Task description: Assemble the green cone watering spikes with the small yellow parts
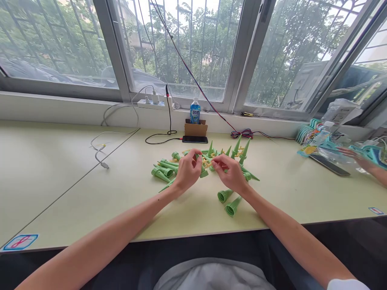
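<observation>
My left hand is closed on a green plastic watering spike, its wide threaded end pointing down toward me. Between the fingertips of my right hand is a small yellow plastic piece, close against the spike; whether the two are joined I cannot tell. Around both hands lie many more green cone-shaped spikes. Some lie on their sides at the left, such as a hollow-ended spike, and others stand point up behind, like a tall spike. Two spikes, one an open-mouthed spike, lie below my right wrist.
Behind the pile are a phone and a blue bottle in a cardboard box. A cable lies at the left. Right of me are a dark tablet-like slab, teal hangers and another person's hand.
</observation>
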Action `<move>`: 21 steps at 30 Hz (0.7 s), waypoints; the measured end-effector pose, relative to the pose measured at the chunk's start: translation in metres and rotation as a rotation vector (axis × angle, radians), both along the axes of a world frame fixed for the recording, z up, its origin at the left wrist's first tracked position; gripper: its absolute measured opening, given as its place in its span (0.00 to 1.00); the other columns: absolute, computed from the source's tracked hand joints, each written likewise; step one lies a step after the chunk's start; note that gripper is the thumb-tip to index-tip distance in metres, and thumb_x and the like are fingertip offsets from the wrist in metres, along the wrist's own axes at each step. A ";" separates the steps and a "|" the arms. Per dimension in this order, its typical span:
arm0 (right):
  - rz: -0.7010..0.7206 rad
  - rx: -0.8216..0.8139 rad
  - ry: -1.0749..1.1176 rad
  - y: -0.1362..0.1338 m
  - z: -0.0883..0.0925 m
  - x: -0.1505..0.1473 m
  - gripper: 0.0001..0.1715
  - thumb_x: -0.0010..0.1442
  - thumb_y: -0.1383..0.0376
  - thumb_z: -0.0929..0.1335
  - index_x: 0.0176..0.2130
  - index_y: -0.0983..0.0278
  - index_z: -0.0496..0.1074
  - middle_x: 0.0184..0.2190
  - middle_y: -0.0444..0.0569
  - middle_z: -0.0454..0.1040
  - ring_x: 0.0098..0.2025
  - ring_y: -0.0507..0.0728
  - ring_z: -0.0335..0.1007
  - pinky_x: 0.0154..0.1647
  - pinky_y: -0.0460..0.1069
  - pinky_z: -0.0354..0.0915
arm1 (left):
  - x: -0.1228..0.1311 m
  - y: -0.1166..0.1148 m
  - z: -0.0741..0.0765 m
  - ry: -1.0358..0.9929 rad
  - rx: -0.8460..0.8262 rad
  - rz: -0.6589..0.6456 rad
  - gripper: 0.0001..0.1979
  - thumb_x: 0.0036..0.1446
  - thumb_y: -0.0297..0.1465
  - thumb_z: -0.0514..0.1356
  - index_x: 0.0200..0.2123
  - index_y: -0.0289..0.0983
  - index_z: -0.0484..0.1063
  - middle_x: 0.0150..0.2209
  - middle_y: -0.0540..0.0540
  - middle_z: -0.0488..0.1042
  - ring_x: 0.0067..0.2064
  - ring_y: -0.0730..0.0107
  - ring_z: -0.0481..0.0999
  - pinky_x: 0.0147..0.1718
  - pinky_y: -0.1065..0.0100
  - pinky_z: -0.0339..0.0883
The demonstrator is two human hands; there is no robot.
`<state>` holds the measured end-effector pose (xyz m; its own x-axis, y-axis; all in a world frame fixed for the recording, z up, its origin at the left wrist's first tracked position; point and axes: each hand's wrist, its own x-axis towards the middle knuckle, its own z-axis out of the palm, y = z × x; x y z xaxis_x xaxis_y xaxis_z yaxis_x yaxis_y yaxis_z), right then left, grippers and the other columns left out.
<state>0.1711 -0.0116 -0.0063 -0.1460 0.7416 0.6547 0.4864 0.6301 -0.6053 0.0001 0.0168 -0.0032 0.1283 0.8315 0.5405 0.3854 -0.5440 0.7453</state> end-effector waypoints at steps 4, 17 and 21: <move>0.029 -0.019 -0.012 0.000 0.000 0.000 0.10 0.65 0.61 0.65 0.39 0.64 0.73 0.33 0.49 0.74 0.30 0.52 0.68 0.29 0.47 0.68 | 0.000 -0.002 0.003 -0.018 -0.006 -0.006 0.08 0.61 0.33 0.53 0.42 0.39 0.66 0.23 0.56 0.61 0.20 0.77 0.65 0.22 0.73 0.56; 0.061 -0.063 -0.035 0.002 -0.004 0.000 0.09 0.64 0.60 0.66 0.38 0.63 0.71 0.30 0.47 0.73 0.29 0.52 0.67 0.29 0.47 0.65 | -0.001 -0.003 0.002 -0.024 -0.016 -0.030 0.08 0.62 0.33 0.53 0.44 0.40 0.65 0.24 0.56 0.60 0.19 0.79 0.62 0.20 0.74 0.55; 0.046 -0.082 -0.074 0.003 -0.004 0.000 0.12 0.65 0.59 0.64 0.34 0.63 0.69 0.25 0.44 0.70 0.25 0.50 0.61 0.27 0.46 0.60 | 0.000 -0.003 0.002 -0.007 0.003 -0.035 0.07 0.61 0.32 0.53 0.43 0.40 0.65 0.24 0.57 0.59 0.19 0.79 0.61 0.21 0.74 0.56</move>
<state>0.1711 -0.0091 -0.0104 -0.2268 0.7838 0.5782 0.5032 0.6026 -0.6194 -0.0003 0.0135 -0.0015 0.1537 0.8247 0.5443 0.3612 -0.5596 0.7459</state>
